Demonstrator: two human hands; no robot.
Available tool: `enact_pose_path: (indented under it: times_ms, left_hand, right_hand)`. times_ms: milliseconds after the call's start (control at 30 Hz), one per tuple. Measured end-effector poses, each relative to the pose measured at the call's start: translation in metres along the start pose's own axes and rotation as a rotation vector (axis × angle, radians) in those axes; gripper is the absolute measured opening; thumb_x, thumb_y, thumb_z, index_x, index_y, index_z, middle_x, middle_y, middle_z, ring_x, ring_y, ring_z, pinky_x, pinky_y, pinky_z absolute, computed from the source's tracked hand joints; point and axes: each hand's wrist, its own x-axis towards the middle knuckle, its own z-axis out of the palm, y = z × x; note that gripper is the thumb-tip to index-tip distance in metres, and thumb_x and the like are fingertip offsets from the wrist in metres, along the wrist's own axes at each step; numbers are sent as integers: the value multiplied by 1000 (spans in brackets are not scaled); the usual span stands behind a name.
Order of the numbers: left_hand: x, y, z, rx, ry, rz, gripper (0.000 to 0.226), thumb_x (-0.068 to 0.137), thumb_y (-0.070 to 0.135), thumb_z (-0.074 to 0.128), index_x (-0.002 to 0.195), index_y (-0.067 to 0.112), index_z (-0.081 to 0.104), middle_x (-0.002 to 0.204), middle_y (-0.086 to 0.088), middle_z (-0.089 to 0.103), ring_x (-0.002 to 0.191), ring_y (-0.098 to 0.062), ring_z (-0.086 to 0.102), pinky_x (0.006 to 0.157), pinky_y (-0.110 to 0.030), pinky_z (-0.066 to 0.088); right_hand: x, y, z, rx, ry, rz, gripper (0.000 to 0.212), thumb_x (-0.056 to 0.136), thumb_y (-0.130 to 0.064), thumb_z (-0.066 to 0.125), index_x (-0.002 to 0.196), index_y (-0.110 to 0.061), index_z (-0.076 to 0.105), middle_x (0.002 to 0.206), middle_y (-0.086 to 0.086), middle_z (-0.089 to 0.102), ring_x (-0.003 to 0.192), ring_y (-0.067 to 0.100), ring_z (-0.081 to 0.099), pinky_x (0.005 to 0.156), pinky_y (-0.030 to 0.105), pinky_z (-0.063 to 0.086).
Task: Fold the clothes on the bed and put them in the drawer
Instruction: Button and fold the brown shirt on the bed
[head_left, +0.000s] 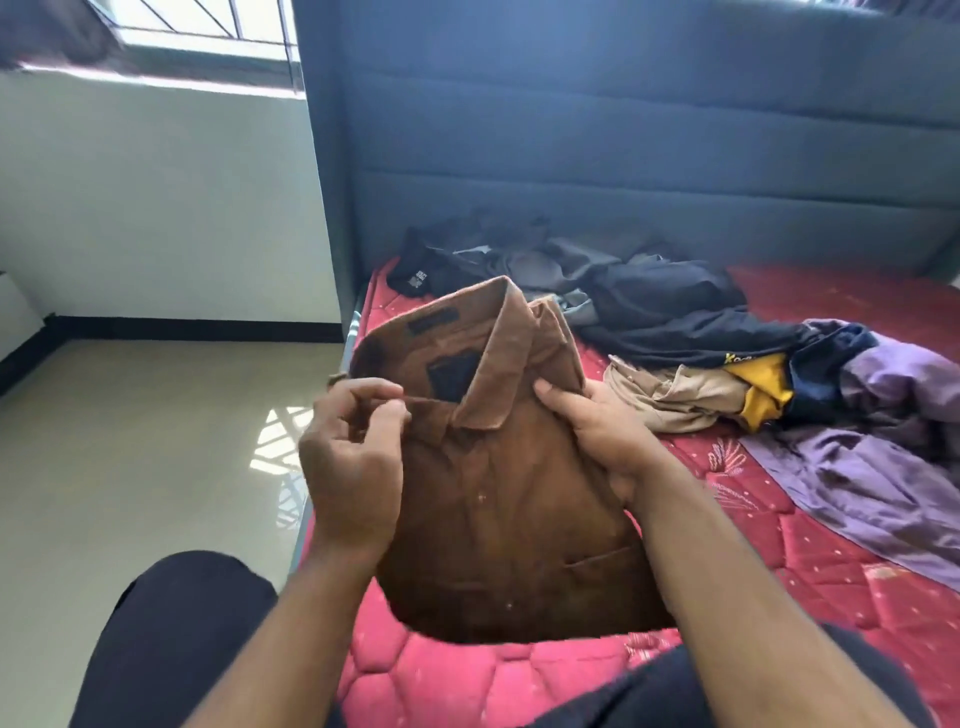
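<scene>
Head view: left hand (348, 457) fingers (363, 395) pinch the brown corduroy shirt (498, 514) placket, right hand (597, 431) fingers grip its shoulder; a loosened grip would likely undo the fold.

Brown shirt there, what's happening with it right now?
A person holds the brown shirt up over the red mattress, already folded narrow. The left hand pinches its edge near the collar; the right hand grips the other side. A pile of unfolded clothes lies behind it, near the headboard.
</scene>
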Motion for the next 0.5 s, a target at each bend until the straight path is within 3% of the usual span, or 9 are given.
enact_pose_path:
  times_ms: [67,100,167,233,300,400,500]
  left_hand:
    - [-4,-41,6,600,-167,285,12,82,23,57,83,19,68,86,-3,66,83,-28,62,78,-40,52]
    - [-10,-64,9,800,-304,298,21,81,31,53,86,18,68,90,-4,66,88,-30,61,82,-43,51]
    - [-32,-104,10,1078,-598,75,38,86,47,48,106,22,67,115,-7,62,111,-33,56,97,-49,45]
    - [-55,-135,4,1176,-806,-199,50,92,58,48,134,31,52,148,-4,41,139,-29,35,111,-55,33]
    - [-60,-147,-1,1075,-732,-285,52,92,58,53,137,31,51,155,-3,33,142,-28,30,109,-54,33]
    - [-40,-147,7,875,-424,-293,39,91,38,64,126,20,62,143,-11,45,129,-36,43,104,-46,40]
    - [-8,-161,14,745,-290,-550,43,90,28,66,132,18,59,135,-17,50,124,-39,48,104,-41,40]
  right_hand:
    - [15,31,-12,26,58,103,19,95,-16,61,106,-3,69,96,17,73,78,26,71,73,38,59]
    - [22,57,-21,-10,97,153,16,94,-16,63,103,-5,69,96,16,73,77,24,69,73,37,58]
    - [27,116,-44,-322,213,219,4,91,-14,67,89,-12,64,83,8,68,68,15,61,68,35,52]
    - [27,165,-66,-530,340,251,17,84,-12,73,85,-21,58,74,4,59,60,13,53,60,36,49]
    - [30,178,-73,-592,419,182,20,80,-16,76,88,-25,60,78,2,61,65,15,56,62,34,50]
    - [42,171,-67,-721,441,46,15,81,-17,75,93,-21,68,81,-8,64,77,13,59,69,25,42]
    - [55,165,-64,-724,460,-15,22,85,-18,72,106,-15,70,87,-4,64,85,15,60,70,21,37]
